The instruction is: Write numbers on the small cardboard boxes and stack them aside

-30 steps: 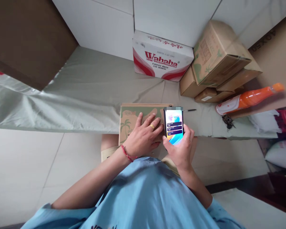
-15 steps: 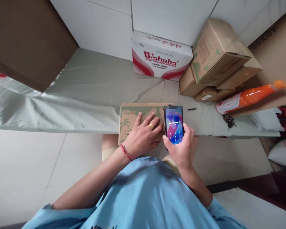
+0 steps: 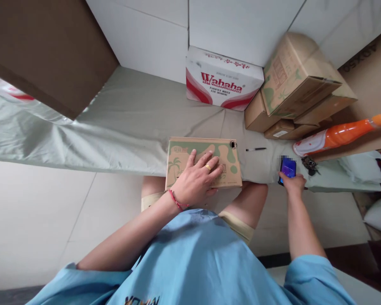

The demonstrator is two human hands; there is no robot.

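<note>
My left hand [image 3: 197,180] lies flat, fingers spread, on a flat cardboard box [image 3: 203,163] printed with green palm trees. The box rests at the front edge of a grey-green covered surface [image 3: 120,123]. My right hand [image 3: 292,183] is out to the right at that same edge, fingers closed on a phone [image 3: 287,168] with a lit blue screen. The phone sits low against the cloth, just left of a bunch of keys [image 3: 309,163].
A black pen [image 3: 255,149] lies right of the flat box. At the back stand a white and red Wahaha carton [image 3: 224,79] and stacked cardboard boxes [image 3: 298,84]. An orange bottle [image 3: 339,134] lies at the right. A large brown board [image 3: 47,51] leans at the left.
My right hand carried the phone from in front of me, beside the left hand, out to the right and down by the keys. The left hand stayed on the box.
</note>
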